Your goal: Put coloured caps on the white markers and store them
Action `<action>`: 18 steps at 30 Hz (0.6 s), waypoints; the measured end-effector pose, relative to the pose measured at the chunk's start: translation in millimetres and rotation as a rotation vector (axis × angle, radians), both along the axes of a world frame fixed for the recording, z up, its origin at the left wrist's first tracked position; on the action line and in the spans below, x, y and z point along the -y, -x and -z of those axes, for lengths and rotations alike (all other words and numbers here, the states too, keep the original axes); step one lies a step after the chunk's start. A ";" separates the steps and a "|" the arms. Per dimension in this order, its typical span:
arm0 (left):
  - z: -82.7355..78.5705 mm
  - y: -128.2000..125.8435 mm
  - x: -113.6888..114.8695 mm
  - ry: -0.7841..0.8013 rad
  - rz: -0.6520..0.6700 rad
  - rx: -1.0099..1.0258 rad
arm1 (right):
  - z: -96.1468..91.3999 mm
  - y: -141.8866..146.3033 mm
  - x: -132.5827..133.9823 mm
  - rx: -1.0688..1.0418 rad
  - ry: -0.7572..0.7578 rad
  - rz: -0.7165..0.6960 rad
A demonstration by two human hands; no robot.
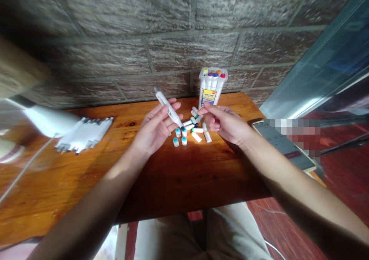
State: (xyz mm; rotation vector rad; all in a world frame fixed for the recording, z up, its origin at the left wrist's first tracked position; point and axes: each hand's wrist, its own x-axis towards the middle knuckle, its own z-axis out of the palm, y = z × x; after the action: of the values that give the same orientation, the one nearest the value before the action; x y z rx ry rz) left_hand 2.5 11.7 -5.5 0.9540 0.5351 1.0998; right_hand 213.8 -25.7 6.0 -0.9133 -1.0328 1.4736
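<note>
My left hand (158, 125) is closed around a white marker (167, 105), slanted with its dark lower end towards the loose caps. Both of the marker's ends look uncapped. My right hand (220, 123) is over the right side of the caps, fingers loosely bent and apart; I see nothing held in it. Several blue-topped caps (183, 141) stand upright just below the marker's tip. Other white caps with green or yellowish marks (196, 137) lie scattered between my hands. Behind them stands a clear marker case (209, 94) holding several markers with coloured caps.
On the left of the wooden table (173, 175) lies a row of white markers (86, 135), beside a white lamp-like object (43, 115) and its cable. A tablet-like device (276, 140) is at the right edge. A stone-patterned wall (184, 48) rises behind the table.
</note>
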 end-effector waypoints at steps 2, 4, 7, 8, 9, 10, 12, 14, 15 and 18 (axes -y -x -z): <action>-1.7 2.1 -2.0 0.004 -0.007 0.015 | -0.3 -3.8 -4.1 -0.024 0.031 0.077; -2.9 2.6 -1.4 0.008 0.022 0.025 | 1.0 -6.0 -6.7 -0.022 0.041 0.115; -4.3 1.9 0.5 0.010 0.057 0.022 | 4.7 -9.0 -7.8 0.121 -0.012 0.169; -4.7 1.9 0.7 0.010 0.056 0.018 | 6.1 -10.7 -7.7 0.231 -0.059 0.193; -5.1 2.0 0.6 0.009 0.050 0.016 | 7.4 -12.9 -7.5 0.378 -0.117 0.218; -5.3 2.4 0.0 0.009 0.042 0.015 | 8.6 -15.6 -7.4 0.553 -0.178 0.245; -5.4 3.7 -2.0 0.014 0.021 0.022 | 10.4 -21.8 -7.3 0.909 -0.263 0.272; -4.9 5.1 -4.3 0.019 0.000 0.029 | 11.4 -27.8 -7.9 1.155 -0.267 0.260; -4.5 5.7 -5.4 0.021 -0.008 0.029 | 11.6 -30.1 -8.4 1.225 -0.245 0.239; -3.7 6.4 -6.9 0.027 -0.019 0.028 | 12.0 -32.3 -9.0 1.313 -0.169 0.166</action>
State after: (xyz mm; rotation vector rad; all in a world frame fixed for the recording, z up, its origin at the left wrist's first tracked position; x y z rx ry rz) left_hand -4.0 18.7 -1.7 0.9107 0.5359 1.1195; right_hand 246.1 -16.7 -6.0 -1.8375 -1.8782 0.4874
